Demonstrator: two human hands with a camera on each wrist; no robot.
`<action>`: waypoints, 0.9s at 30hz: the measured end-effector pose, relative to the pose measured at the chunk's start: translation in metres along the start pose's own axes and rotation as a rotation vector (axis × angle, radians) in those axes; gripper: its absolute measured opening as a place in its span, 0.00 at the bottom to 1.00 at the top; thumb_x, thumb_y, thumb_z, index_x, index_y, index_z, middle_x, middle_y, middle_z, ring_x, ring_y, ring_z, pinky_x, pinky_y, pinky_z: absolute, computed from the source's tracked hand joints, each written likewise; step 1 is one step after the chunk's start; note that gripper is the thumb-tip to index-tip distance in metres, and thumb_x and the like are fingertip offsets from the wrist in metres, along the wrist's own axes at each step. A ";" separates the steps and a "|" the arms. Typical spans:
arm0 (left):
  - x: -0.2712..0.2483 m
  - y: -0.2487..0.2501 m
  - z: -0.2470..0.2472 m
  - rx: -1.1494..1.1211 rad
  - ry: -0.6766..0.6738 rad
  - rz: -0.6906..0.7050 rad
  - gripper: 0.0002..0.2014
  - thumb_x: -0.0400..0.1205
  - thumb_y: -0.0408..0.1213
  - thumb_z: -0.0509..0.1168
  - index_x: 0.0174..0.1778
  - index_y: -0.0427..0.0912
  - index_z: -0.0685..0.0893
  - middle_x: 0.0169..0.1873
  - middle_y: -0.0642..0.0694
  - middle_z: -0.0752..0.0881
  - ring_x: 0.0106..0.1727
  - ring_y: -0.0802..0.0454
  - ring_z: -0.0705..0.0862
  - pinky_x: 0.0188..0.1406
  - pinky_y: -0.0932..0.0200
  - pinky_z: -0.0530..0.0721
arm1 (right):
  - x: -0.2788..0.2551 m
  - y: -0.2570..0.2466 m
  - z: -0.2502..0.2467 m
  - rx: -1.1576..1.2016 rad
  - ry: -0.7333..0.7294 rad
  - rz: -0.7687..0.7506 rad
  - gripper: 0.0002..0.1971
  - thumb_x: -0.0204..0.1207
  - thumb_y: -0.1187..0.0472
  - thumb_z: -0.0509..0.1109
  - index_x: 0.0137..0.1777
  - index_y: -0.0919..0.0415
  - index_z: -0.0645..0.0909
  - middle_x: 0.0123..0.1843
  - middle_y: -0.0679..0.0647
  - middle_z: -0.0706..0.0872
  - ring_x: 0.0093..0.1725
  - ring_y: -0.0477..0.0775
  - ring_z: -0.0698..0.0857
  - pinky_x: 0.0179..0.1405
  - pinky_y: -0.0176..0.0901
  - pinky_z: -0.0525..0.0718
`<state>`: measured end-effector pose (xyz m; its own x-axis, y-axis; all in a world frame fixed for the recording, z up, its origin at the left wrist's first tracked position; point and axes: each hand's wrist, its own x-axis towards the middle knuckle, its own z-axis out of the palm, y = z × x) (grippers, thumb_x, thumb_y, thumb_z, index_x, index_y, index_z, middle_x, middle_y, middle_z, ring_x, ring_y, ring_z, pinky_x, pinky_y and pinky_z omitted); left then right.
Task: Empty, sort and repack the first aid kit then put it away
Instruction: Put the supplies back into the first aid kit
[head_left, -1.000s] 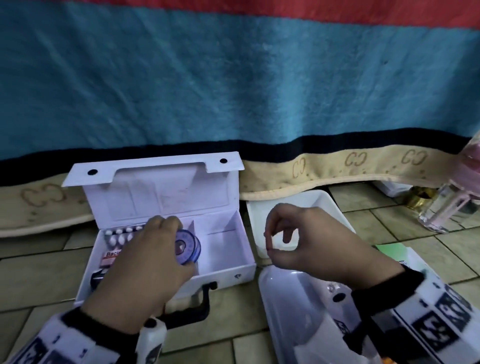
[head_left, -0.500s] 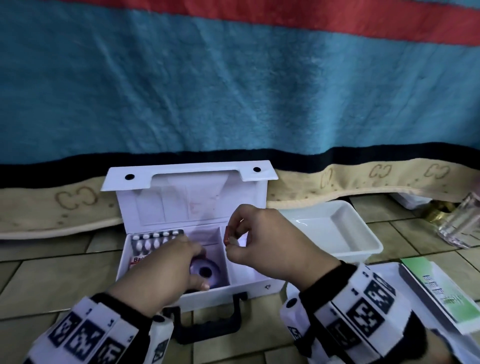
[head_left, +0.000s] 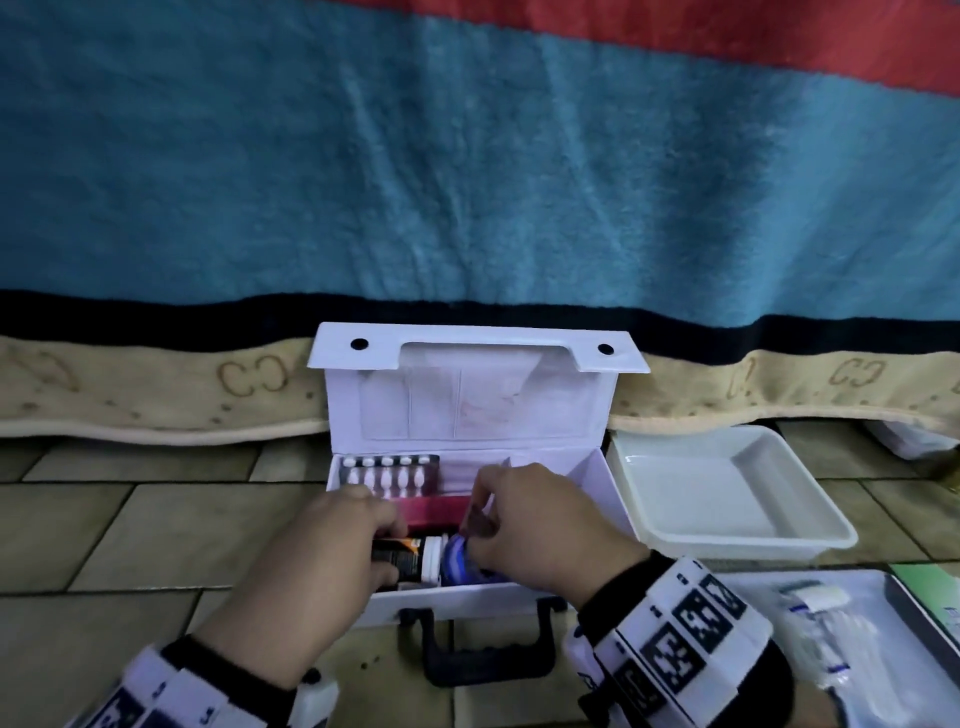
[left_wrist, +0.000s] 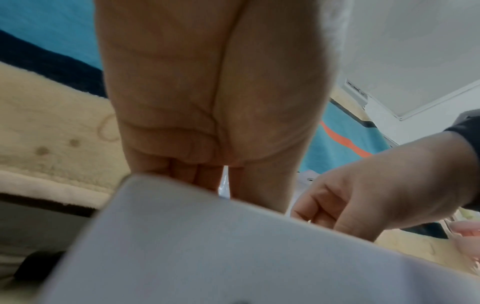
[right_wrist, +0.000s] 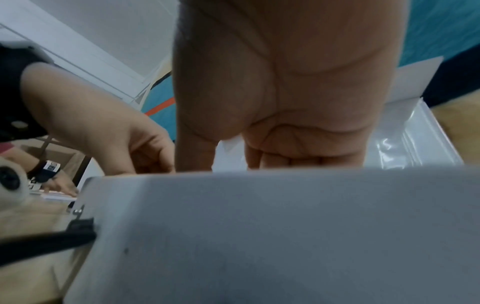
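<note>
The white first aid kit (head_left: 587, 483) stands open on the tiled floor, its lid upright. Inside lie a blister pack of pills (head_left: 387, 475), a red box (head_left: 434, 509), a dark bottle with a white cap (head_left: 418, 558) and a blue tape roll (head_left: 457, 558). My left hand (head_left: 388, 551) reaches into the front left of the kit, fingers and thumb curled round the dark bottle. My right hand (head_left: 480, 519) pinches a small dark red item (head_left: 475, 526) just above the blue roll. Both wrist views show only palms behind the kit's front wall (left_wrist: 207, 246).
A white tray (head_left: 810, 535) sits right of the kit. At the lower right another tray holds a gauze roll (head_left: 821, 597), beside a green box (head_left: 930, 592). The kit's black handle (head_left: 483, 649) lies toward me. A blue blanket (head_left: 467, 182) hangs behind.
My right hand has come from over the tray into the kit with the small item. My left hand has moved from the blue roll to the dark bottle.
</note>
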<state>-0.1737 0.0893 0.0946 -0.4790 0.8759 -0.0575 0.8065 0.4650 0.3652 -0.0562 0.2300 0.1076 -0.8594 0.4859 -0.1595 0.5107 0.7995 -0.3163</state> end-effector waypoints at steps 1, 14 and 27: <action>0.000 0.000 0.001 0.003 0.009 0.004 0.14 0.75 0.44 0.72 0.56 0.57 0.83 0.50 0.60 0.76 0.53 0.61 0.75 0.49 0.67 0.71 | 0.001 -0.002 0.002 -0.048 0.008 -0.010 0.15 0.70 0.53 0.69 0.55 0.55 0.77 0.51 0.55 0.85 0.52 0.59 0.83 0.42 0.41 0.75; 0.000 -0.002 0.007 0.010 0.053 0.016 0.14 0.76 0.45 0.71 0.57 0.59 0.82 0.51 0.62 0.75 0.53 0.64 0.73 0.47 0.69 0.67 | -0.002 0.000 0.001 -0.202 -0.060 -0.039 0.17 0.72 0.46 0.70 0.58 0.50 0.80 0.54 0.54 0.85 0.58 0.57 0.78 0.56 0.47 0.70; -0.004 -0.001 0.009 0.009 0.051 0.006 0.13 0.75 0.46 0.71 0.55 0.57 0.81 0.49 0.61 0.75 0.59 0.60 0.75 0.47 0.69 0.65 | 0.004 -0.024 0.004 -0.599 -0.237 0.034 0.13 0.79 0.57 0.60 0.60 0.58 0.78 0.60 0.55 0.83 0.61 0.58 0.79 0.64 0.52 0.67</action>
<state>-0.1692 0.0870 0.0861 -0.4906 0.8713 -0.0081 0.8124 0.4607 0.3574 -0.0722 0.2115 0.1110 -0.7901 0.4777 -0.3841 0.4046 0.8771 0.2587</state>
